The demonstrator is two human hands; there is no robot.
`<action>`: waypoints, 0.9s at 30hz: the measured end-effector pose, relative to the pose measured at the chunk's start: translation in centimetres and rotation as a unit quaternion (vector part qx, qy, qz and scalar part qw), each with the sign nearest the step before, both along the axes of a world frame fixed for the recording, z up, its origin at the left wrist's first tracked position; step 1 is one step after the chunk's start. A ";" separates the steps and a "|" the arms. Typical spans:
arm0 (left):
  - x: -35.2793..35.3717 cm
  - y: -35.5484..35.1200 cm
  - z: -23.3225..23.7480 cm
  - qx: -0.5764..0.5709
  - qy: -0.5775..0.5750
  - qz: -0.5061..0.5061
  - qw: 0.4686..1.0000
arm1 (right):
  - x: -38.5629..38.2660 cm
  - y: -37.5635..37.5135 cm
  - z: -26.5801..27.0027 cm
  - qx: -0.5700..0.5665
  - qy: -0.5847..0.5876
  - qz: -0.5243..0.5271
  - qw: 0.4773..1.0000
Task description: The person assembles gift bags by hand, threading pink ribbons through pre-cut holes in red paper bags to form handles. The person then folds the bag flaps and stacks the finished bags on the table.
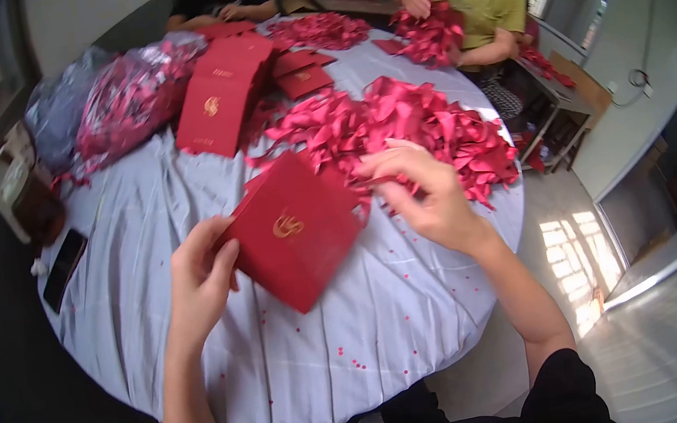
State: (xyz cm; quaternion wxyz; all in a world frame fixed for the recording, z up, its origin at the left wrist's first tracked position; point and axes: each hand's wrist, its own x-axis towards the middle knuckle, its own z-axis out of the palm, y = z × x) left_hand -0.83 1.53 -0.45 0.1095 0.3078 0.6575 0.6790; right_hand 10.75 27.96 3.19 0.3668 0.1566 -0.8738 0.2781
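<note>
A red square card with a gold emblem (298,231) is tilted above the table, gripped at its left corner by my left hand (206,275). To the right of the card, my right hand (423,194) pinches a piece of red ribbon (386,179) between thumb and fingers, close to the card's right corner. Behind both hands lies a large heap of red ribbons (431,127). Where the held ribbon ends among the heap and the card is hard to make out.
Stacked red cards (225,97), a plastic bag of ribbons (131,98) and a phone (65,268) lie on the round cloth-covered table (140,232). Two people sit across it, one holding a ribbon bundle (430,31). Small red dots are scattered near the front.
</note>
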 end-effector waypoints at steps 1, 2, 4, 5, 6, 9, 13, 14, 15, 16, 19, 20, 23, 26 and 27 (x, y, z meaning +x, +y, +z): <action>-0.1 -0.1 0.2 -0.005 -0.016 -0.023 1.000 | 0.5 -1.3 0.8 0.007 0.026 0.005 1.000; -0.3 -0.3 0.1 -0.002 -0.026 -0.042 0.999 | 1.6 -3.8 1.5 -0.190 -0.067 0.050 0.978; -0.5 -0.5 0.0 -0.006 -0.043 -0.075 0.996 | 2.1 -6.7 2.3 -0.131 -0.057 0.049 0.989; -0.5 -0.6 0.2 -0.008 -0.048 -0.065 0.997 | 2.2 -8.3 2.7 -0.115 -0.086 0.032 0.989; -0.3 -0.6 0.4 -0.006 -0.054 -0.079 0.995 | 1.1 -9.0 1.6 -0.109 -0.069 0.041 0.991; -0.2 -0.6 0.6 -0.001 -0.064 -0.098 0.993 | -0.4 -10.3 -0.2 -0.102 -0.094 0.034 0.990; -0.3 -0.8 0.6 0.006 -0.063 -0.110 0.992 | -1.0 -11.0 -1.4 -0.122 -0.136 -0.024 0.983; -0.3 -0.8 0.6 0.004 -0.063 -0.110 0.992 | -1.0 -11.2 -1.4 -0.128 -0.151 -0.057 0.979; -0.2 -0.8 0.6 0.005 -0.066 -0.109 0.992 | -1.1 -11.3 -1.5 -0.127 -0.154 -0.056 0.978; -0.1 -0.7 0.7 0.006 -0.066 -0.105 0.992 | -1.2 -11.4 -1.6 -0.113 -0.139 -0.070 0.981; 0.2 -0.8 0.7 0.007 -0.063 -0.104 0.993 | -1.5 -11.6 -2.2 -0.084 -0.088 -0.082 0.989; 0.3 -0.7 0.8 0.007 -0.056 -0.107 0.993 | -1.7 -11.6 -2.4 -0.069 -0.048 -0.079 0.993; 0.6 -0.6 0.9 0.004 -0.049 -0.099 0.994 | -2.1 -11.5 -3.0 -0.058 0.008 -0.067 0.996; 0.8 -0.4 0.6 0.011 -0.042 -0.098 0.994 | -2.1 -11.4 -3.1 -0.034 0.020 -0.076 0.996; 0.8 -0.3 0.6 0.012 -0.040 -0.100 0.994 | -2.0 -11.4 -3.1 -0.033 0.023 -0.078 0.996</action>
